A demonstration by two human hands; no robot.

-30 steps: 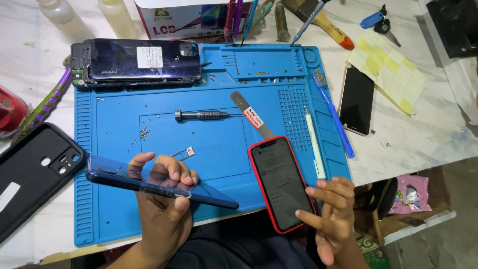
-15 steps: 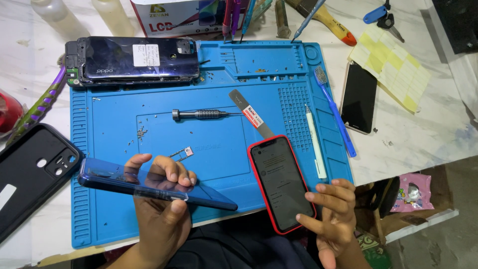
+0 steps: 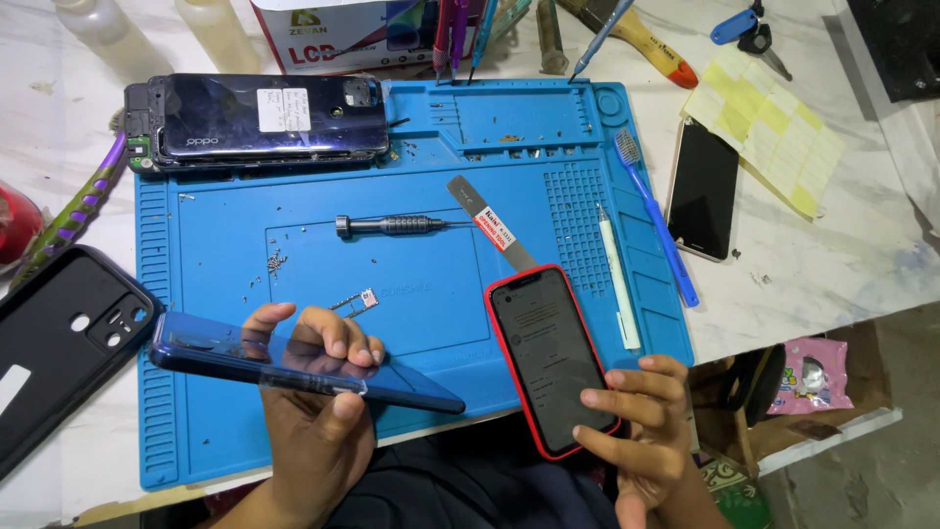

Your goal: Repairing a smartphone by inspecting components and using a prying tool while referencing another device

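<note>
White marble worktop (image 3: 842, 245) carrying a blue repair mat (image 3: 225, 264). Near left: the left hand (image 3: 313, 402), fingers curled and thumb pressing, grips a blue phone (image 3: 294, 360) held edge-on just above the mat. Mid-mat: a small screwdriver (image 3: 392, 225) and a metal pry tool (image 3: 493, 223). Near right: the right hand (image 3: 641, 436), fingers loosely spread, supports a red-cased phone (image 3: 550, 358), thumb on its dark screen.

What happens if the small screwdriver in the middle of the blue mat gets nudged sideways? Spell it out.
The screwdriver looks round-bodied and lies flat, so it would probably roll rather than slide. Its knurled metal grip suggests it is stiff and fairly heavy for its size. The blue mat looks rubbery, which may slow the roll.
</note>
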